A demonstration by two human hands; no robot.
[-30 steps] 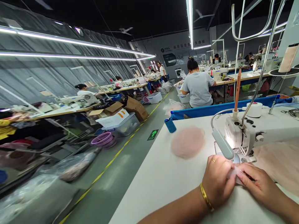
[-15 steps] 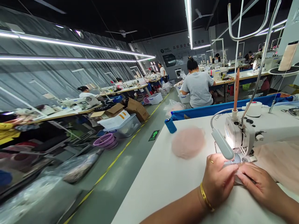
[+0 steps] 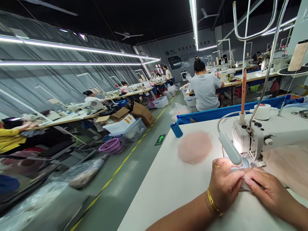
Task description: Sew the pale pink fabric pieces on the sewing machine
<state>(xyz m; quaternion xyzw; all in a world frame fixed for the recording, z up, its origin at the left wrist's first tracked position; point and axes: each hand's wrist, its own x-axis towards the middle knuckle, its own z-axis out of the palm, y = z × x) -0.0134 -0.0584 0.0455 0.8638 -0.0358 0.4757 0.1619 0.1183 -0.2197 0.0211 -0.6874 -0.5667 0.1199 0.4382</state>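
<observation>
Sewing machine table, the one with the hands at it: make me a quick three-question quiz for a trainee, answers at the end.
1. True or false: the gold bracelet is on the wrist of the left hand.
2. Fill in the blank: on the white table, the thread spool beside the round pink fabric is ____.
3. Short answer: in front of the sewing machine, what do the left hand and right hand hold between them?

Key:
1. True.
2. Blue.
3. A piece of pale sheer material.

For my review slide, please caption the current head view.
Left hand and right hand pinch pale cloth at a sewing machine, with round pink fabric and a blue spool on the table.
</observation>
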